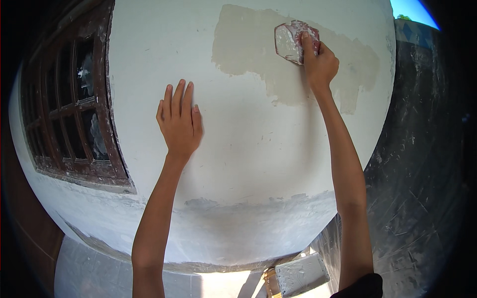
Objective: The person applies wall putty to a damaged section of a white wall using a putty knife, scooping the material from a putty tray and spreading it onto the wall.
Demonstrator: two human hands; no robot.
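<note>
One putty spreader (286, 43), gripped in our right hand (322, 65), seemingly smooths the beige patch (244, 40); left hand (180, 123) open below-left; next likely needs even pressure.

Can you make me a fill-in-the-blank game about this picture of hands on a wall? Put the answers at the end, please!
1. The grip holding the flat, white-smeared reddish tool is the person's ____ one.
2. The dark brown wooden window is on the picture's ____ side.
3. The irregular beige patch is ____ (lighter/darker) than the white wall around it.
4. The fingers of the left grip point ____ (up/down) in the picture.

Missing words: right; left; darker; up.
</note>
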